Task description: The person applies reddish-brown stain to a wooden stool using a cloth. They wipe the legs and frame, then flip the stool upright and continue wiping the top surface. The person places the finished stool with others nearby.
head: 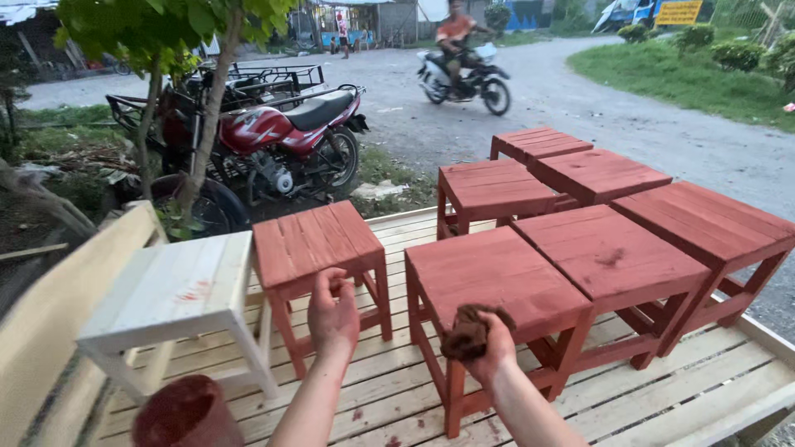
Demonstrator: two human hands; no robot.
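- The person's left hand (pixel 333 313) grips the front edge of a red-painted square wooden stool (pixel 319 242), fingers curled together over the rim of its slatted seat.
- The right hand (pixel 489 348) clutches a dark, stain-soaked wad of rag (pixel 468 329), fingers clamped around it, just in front of the near corner of a second red wooden stool (pixel 494 279).
- Both stools stand on a pale wooden slatted platform (pixel 397 381) flecked with red drips.
- To the left, just beside the gripped stool, an unpainted white wooden stool (pixel 175 290) carries a faint red smear on its seat.
- A round red-stained container (pixel 186 412) sits at the lower left, near the white stool's legs.
- Five more red stools (pixel 609 257) crowd the right side of the platform, set close together.
- Beyond the platform, a red motorcycle (pixel 286 136) is parked beside a slender tree trunk (pixel 211 108).
- On the grey gravel road (pixel 580 99) behind, a rider in an orange top passes on another motorcycle (pixel 464 74), blurred by motion.
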